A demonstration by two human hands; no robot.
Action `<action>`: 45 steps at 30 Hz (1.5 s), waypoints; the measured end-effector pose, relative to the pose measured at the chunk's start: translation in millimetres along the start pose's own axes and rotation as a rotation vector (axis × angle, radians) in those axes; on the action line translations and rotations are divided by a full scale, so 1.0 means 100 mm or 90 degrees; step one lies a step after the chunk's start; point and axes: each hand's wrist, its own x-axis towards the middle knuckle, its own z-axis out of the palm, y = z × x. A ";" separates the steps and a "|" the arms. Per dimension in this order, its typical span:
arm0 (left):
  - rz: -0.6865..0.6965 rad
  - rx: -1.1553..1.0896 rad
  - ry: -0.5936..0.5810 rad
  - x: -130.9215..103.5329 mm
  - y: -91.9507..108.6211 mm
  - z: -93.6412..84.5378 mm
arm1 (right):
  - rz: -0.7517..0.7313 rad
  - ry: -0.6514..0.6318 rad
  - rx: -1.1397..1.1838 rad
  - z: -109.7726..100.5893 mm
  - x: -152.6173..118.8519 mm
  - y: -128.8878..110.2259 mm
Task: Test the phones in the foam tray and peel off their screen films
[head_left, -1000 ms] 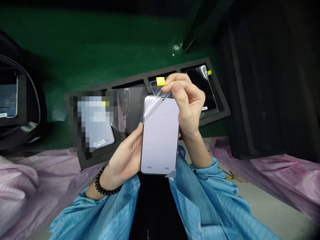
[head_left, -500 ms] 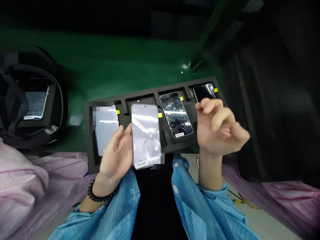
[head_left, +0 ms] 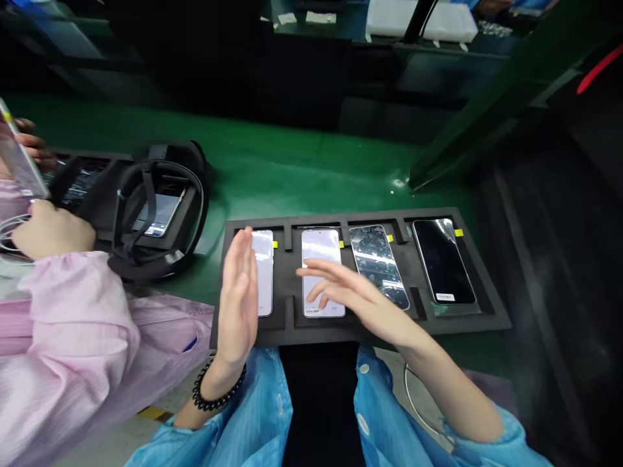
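Observation:
A black foam tray [head_left: 363,333] lies across in front of me with several smartphones in its slots. My left hand [head_left: 238,298] is upright with straight fingers, in front of the leftmost phone [head_left: 265,275], and holds nothing. Over the light-screened phone [head_left: 321,246] beside it, my right hand [head_left: 343,288] reaches in from the right with its fingers stretched; whether they touch the screen I cannot tell. A smudged dark phone [head_left: 377,253] sits slightly tilted in its slot. The rightmost phone [head_left: 442,259] has a black screen and a white label. Yellow tabs stick out beside the phones.
On the left, a black headset with straps [head_left: 160,214] rests over another tray with a phone. A co-worker in a pink sleeve [head_left: 82,298] holds a phone [head_left: 22,155] there. A green post [head_left: 467,130] rises behind the tray on the green table [head_left: 272,175].
The light-screened phone, held by my left hand before, now lies in the tray. My right hand has moved left and down over it. The view has shifted, showing the co-worker's hands.

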 end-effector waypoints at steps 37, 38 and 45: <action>-0.636 -0.465 -0.479 -0.03 -0.31 -0.26 | -0.067 0.402 -0.112 0.27 -0.61 -0.04; -0.628 -0.477 -0.494 -0.08 -0.25 -0.11 | -0.098 0.513 -0.182 0.24 -0.70 -0.07; -0.673 -0.356 -0.496 -0.35 -0.08 0.37 | -0.167 0.636 -0.464 0.11 -0.84 -0.15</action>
